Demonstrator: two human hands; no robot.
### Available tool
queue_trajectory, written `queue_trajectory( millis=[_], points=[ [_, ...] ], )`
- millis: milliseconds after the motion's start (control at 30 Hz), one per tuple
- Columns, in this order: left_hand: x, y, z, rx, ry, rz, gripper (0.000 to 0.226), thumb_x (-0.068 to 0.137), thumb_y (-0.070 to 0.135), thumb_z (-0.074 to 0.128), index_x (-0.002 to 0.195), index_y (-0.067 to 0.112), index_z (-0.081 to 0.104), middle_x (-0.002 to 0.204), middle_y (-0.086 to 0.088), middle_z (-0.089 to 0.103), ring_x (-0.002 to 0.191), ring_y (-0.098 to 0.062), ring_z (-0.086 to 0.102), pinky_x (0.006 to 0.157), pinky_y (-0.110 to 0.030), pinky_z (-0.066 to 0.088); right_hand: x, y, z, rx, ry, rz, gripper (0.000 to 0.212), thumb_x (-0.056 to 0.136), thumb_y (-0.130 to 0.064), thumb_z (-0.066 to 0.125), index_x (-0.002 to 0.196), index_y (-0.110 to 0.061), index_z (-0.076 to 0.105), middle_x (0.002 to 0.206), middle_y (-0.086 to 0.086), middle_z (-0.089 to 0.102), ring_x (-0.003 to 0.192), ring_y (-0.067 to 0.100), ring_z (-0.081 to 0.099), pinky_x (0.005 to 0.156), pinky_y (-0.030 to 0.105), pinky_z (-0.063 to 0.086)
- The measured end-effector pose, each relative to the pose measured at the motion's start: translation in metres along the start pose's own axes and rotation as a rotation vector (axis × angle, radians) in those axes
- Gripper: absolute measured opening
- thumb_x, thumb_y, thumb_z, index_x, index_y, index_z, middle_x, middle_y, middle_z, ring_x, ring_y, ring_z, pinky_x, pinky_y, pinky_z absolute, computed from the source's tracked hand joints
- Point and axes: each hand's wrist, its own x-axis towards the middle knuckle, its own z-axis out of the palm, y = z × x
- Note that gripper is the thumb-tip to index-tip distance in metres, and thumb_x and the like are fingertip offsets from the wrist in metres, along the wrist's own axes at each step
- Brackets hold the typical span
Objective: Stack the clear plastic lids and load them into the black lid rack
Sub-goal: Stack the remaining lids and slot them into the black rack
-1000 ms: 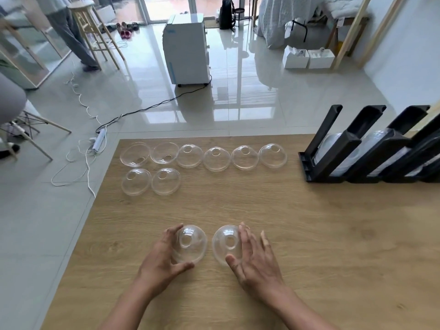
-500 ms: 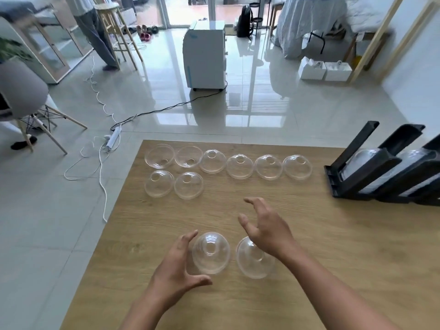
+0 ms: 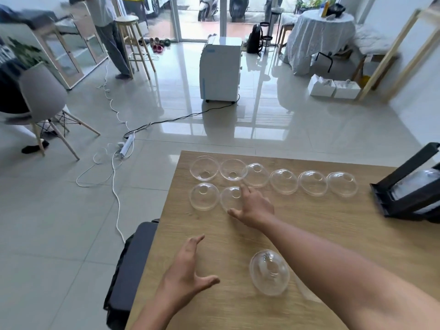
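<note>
Several clear domed lids lie on the wooden table [image 3: 333, 234]. A back row runs from an upturned lid [image 3: 204, 168] at the left to a dome-up lid [image 3: 342, 184] at the right. In front of that row sit two more, a left lid [image 3: 204, 196] and a right lid [image 3: 229, 198]. My right hand [image 3: 253, 206] reaches across with spread fingers against that right lid's near side. My left hand [image 3: 188, 270] hovers open over the table and holds nothing. A near lid [image 3: 269, 272], possibly two nested, lies beside my right forearm. The black lid rack [image 3: 392, 177] stands at the right edge with lids inside.
A black seat [image 3: 133, 258] sits against the table's left edge. On the tiled floor beyond lie white cables and a power strip [image 3: 126, 145]. A white appliance [image 3: 221, 70], a grey chair [image 3: 42, 96] and a standing person by a stool [image 3: 107, 32] are farther off.
My right hand left the near lids and reached forward to the second-row lid. My left hand let go of its lid. The two near lids now show as one dome.
</note>
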Motion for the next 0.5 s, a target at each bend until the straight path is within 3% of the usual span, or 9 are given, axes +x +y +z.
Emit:
queue_trajectory(
  millis=[167, 300, 500],
  points=[
    [0.046, -0.011, -0.020, 0.025, 0.098, -0.009, 0.098, 0.066, 0.052, 0.090, 0.146, 0.025, 0.040, 0.136, 0.016, 0.047, 0.128, -0.007, 0.046, 0.104, -0.026, 0.041, -0.021, 0.007, 0.011, 0.011, 0.036, 0.019, 0.077, 0.080, -0.069, 0.070, 0.137, -0.028, 0.040, 0.136, -0.005, 0.058, 0.126, 0.023, 0.055, 0.100, 0.045, 0.043],
    [0.095, -0.008, -0.024, 0.048, 0.200, -0.083, 0.096, 0.068, 0.049, 0.091, 0.144, 0.016, 0.042, 0.140, -0.002, 0.049, 0.131, -0.021, 0.048, 0.103, -0.039, 0.046, -0.049, 0.017, -0.002, 0.067, 0.072, 0.005, 0.088, 0.080, -0.068, 0.072, 0.149, -0.028, 0.034, 0.147, -0.007, 0.053, 0.131, 0.021, 0.055, 0.103, 0.044, 0.044],
    [0.164, 0.002, -0.021, 0.114, 0.229, -0.168, 0.103, 0.069, 0.048, 0.090, 0.146, 0.002, 0.039, 0.146, -0.017, 0.045, 0.138, -0.033, 0.040, 0.112, -0.045, 0.038, -0.102, 0.043, -0.043, 0.138, 0.149, -0.014, 0.097, 0.083, -0.066, 0.071, 0.160, -0.028, 0.025, 0.161, -0.009, 0.039, 0.145, 0.017, 0.040, 0.115, 0.051, 0.036]
  ],
)
